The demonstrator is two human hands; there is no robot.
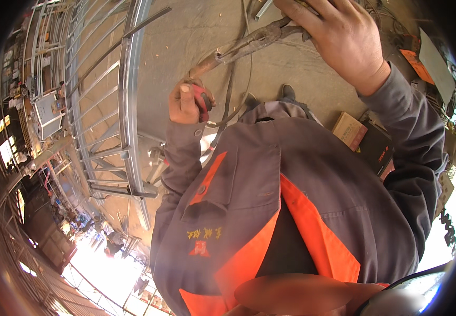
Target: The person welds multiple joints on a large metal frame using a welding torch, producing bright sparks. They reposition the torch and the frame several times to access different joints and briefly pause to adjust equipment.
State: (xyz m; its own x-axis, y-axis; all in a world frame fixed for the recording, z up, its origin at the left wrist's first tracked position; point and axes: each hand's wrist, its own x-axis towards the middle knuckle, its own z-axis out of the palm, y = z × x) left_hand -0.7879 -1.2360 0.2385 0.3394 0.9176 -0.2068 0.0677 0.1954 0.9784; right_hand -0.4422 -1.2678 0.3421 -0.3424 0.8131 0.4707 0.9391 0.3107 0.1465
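Note:
Near the centre left, my left hand [186, 105] is closed around a red and black hand-sized piece [202, 101], whose kind I cannot make out. From just above it, a long, worn brown-and-dark clamp-like tool [249, 44] slants up to the right. My right hand [346, 45] is at the top right, its fingers bent over the tool's far end. Part of that grip lies beyond the upper edge. A dark cable [250, 68] runs down the floor behind the tool to my left hand.
A welded metal frame with rungs [128, 105] lies on the left over the concrete floor [186, 37]. To the right are a cardboard box [348, 129], a black box [372, 150] and an orange item [416, 64]. My shoes [288, 92] show below the tool.

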